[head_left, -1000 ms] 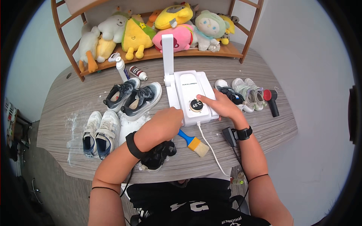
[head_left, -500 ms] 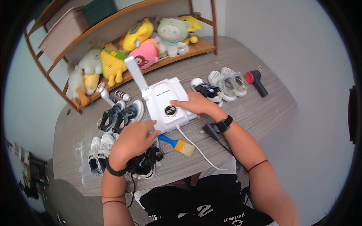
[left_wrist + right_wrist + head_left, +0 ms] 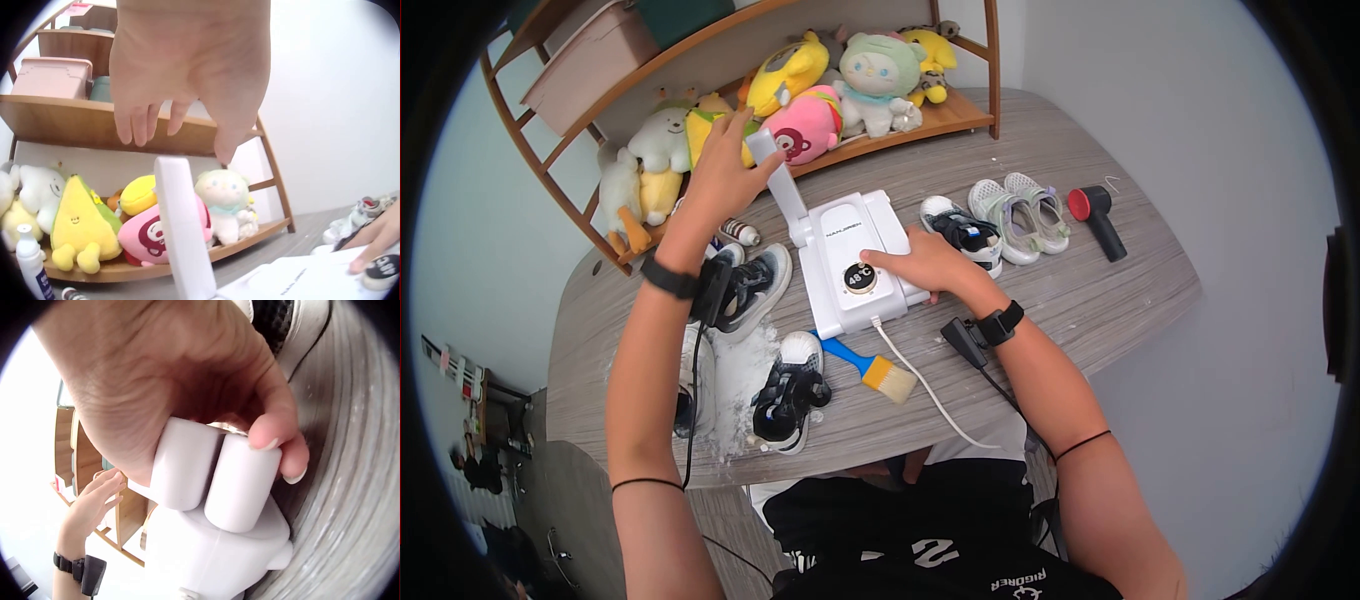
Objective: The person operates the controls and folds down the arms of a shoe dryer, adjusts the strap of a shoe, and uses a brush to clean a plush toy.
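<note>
A white shoe dryer with a round display reading 48°C sits mid-table. One of its arms stands up at the left side. My left hand is raised by the top of that arm, fingers extended and spread; in the left wrist view the hand hangs above the arm's end. My right hand grips the dryer's right side, thumb on top beside the display. In the right wrist view, its fingers curl around the edge of the white casing.
A brush and a dark shoe lie in front of the dryer. More shoes stand left, beside white powder. Light shoes and a black-red handheld blower are right. Plush toys fill the shelf behind.
My left hand has left the dryer's front left corner and risen to the top of the upright arm. My right hand keeps its hold on the dryer. The head view has shifted.
</note>
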`<act>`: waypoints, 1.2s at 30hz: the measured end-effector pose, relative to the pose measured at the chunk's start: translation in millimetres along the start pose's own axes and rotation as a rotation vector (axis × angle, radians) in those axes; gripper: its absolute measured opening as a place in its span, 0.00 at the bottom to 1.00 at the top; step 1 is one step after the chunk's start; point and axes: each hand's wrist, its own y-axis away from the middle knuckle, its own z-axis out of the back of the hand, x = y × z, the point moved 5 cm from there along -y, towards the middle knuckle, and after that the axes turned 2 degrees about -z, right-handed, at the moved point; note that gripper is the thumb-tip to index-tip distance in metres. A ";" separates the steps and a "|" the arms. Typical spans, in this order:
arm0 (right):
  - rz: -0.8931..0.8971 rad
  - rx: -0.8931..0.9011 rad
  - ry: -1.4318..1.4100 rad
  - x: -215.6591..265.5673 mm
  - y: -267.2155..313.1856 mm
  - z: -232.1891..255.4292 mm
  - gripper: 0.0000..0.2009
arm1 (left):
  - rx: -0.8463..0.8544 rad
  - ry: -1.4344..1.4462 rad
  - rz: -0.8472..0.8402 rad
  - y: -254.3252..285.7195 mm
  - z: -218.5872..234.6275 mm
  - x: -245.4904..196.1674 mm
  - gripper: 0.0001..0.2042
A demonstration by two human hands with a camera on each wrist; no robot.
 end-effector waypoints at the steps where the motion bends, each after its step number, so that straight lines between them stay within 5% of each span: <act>1: 0.009 0.004 0.004 -0.1 0.2 -0.1 0.46 | -0.006 -0.007 0.006 -7.8 -6.8 7.4 0.36; 5: -0.002 -0.013 0.003 -4.9 -5.5 -0.8 0.52 | -0.037 0.003 -0.001 -29.4 -39.3 28.6 0.31; 7: -0.013 0.001 0.010 -4.8 -6.4 -1.7 0.54 | 0.215 0.199 0.168 -33.3 -62.0 43.2 0.21; 10: 0.033 -0.037 0.002 -8.7 -12.9 -3.6 0.54 | 0.105 0.197 0.101 -33.8 -61.2 40.4 0.15; 13: 0.008 0.012 -0.028 -4.7 -4.8 -1.9 0.54 | 0.169 0.290 0.141 -28.9 -54.0 32.6 0.12; 36: -0.020 0.006 0.001 -5.3 -8.4 -3.9 0.53 | -0.057 0.338 0.036 -11.2 -49.1 19.6 0.11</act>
